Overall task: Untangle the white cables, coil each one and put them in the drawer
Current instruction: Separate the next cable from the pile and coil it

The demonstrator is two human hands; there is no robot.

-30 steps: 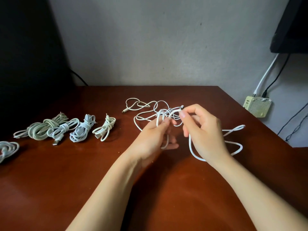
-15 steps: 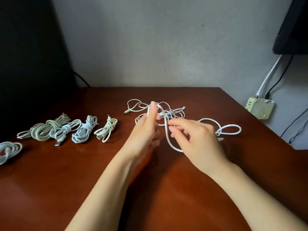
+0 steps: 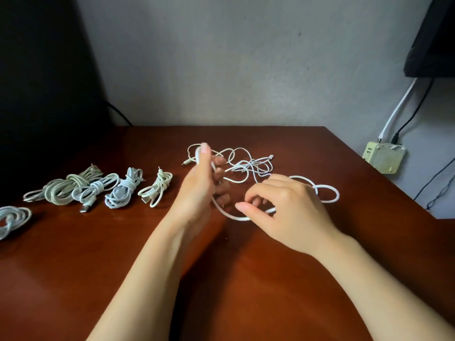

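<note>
Coiling seems in hand: over the brown wooden table (image 3: 221,279), the left hand (image 3: 197,185) curls its fingers round the thick white cable (image 3: 231,216), the right hand (image 3: 288,207) pinches its slack loop, and the next wrap likely needs the tail drawn clear of the thin white tangle (image 3: 248,166).

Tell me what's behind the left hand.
Behind the left hand, which grips a thick white cable, a tangle of thin cables lies on the table, one plug end poking out left. The hand covers part of the tangle, so how its loops cross cannot be seen.
</note>
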